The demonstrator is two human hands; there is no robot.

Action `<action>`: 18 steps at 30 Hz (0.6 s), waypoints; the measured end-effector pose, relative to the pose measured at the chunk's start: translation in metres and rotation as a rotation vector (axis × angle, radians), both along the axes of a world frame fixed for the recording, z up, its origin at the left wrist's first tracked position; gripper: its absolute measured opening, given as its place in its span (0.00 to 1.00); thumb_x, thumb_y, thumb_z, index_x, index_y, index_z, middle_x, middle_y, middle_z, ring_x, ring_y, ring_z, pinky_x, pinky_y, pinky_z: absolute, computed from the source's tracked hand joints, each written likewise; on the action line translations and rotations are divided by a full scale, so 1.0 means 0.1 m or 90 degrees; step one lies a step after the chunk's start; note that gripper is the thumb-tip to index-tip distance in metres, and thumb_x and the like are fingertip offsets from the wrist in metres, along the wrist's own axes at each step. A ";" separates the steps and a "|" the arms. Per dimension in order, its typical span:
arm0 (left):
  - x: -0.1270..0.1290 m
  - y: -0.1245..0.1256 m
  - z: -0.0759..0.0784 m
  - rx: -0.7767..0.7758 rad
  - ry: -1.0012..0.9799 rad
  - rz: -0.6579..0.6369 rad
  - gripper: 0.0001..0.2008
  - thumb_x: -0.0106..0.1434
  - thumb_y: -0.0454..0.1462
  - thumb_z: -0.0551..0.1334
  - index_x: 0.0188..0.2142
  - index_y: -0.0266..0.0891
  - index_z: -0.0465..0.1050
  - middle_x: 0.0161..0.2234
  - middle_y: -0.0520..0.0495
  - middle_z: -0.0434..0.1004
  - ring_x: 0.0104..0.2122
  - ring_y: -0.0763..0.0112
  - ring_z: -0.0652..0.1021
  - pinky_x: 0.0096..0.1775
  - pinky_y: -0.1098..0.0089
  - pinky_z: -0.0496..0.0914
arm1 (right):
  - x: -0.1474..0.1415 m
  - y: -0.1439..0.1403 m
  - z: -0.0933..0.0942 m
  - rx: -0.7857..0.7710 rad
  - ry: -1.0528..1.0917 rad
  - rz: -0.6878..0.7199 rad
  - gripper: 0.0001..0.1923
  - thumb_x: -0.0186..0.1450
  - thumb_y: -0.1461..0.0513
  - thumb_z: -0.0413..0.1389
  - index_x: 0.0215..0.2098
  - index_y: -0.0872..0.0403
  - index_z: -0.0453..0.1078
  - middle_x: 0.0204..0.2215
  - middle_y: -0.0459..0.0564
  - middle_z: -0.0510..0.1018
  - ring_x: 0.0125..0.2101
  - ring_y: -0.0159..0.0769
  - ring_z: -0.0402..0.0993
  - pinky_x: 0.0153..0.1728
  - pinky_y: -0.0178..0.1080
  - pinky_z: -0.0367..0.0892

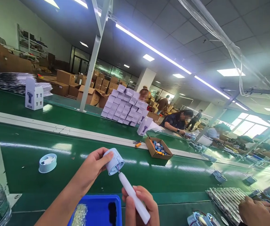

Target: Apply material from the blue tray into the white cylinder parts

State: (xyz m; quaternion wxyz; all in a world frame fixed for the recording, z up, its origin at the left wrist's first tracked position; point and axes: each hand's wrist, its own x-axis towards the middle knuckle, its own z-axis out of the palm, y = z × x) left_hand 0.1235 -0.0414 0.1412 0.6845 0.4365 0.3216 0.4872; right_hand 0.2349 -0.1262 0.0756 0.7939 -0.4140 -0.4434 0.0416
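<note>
While pinched by left hand (93,165) fingertips — housing (113,161).

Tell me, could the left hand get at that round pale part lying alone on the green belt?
Probably not right now: the left hand is holding a pale blue housing. The belt around the round part looks unobstructed.
</note>
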 end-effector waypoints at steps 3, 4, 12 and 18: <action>0.00 -0.01 0.00 0.007 0.006 -0.008 0.12 0.52 0.44 0.66 0.26 0.37 0.70 0.26 0.52 0.68 0.28 0.75 0.68 0.33 0.73 0.67 | 0.00 -0.01 0.00 -0.011 0.003 0.004 0.06 0.63 0.64 0.56 0.38 0.54 0.65 0.36 0.51 0.72 0.28 0.34 0.78 0.27 0.34 0.75; 0.00 -0.01 -0.01 0.008 0.009 -0.010 0.13 0.52 0.45 0.65 0.26 0.37 0.69 0.26 0.52 0.68 0.28 0.74 0.69 0.34 0.73 0.67 | 0.00 -0.01 0.00 -0.014 0.008 0.005 0.06 0.63 0.64 0.56 0.38 0.54 0.65 0.36 0.51 0.72 0.28 0.34 0.79 0.27 0.34 0.75; 0.06 -0.06 0.02 -0.003 0.000 -0.040 0.14 0.53 0.46 0.64 0.26 0.38 0.68 0.29 0.49 0.71 0.31 0.70 0.71 0.35 0.70 0.67 | 0.01 0.02 -0.03 -0.022 0.000 -0.035 0.06 0.63 0.61 0.56 0.37 0.55 0.65 0.35 0.52 0.73 0.27 0.35 0.77 0.26 0.36 0.74; 0.14 -0.11 -0.03 0.021 0.002 0.111 0.16 0.52 0.46 0.64 0.22 0.39 0.62 0.22 0.55 0.64 0.23 0.77 0.64 0.24 0.76 0.61 | 0.02 -0.03 -0.13 -0.266 -0.160 -0.127 0.11 0.62 0.54 0.55 0.31 0.53 0.70 0.16 0.43 0.71 0.13 0.29 0.66 0.15 0.30 0.61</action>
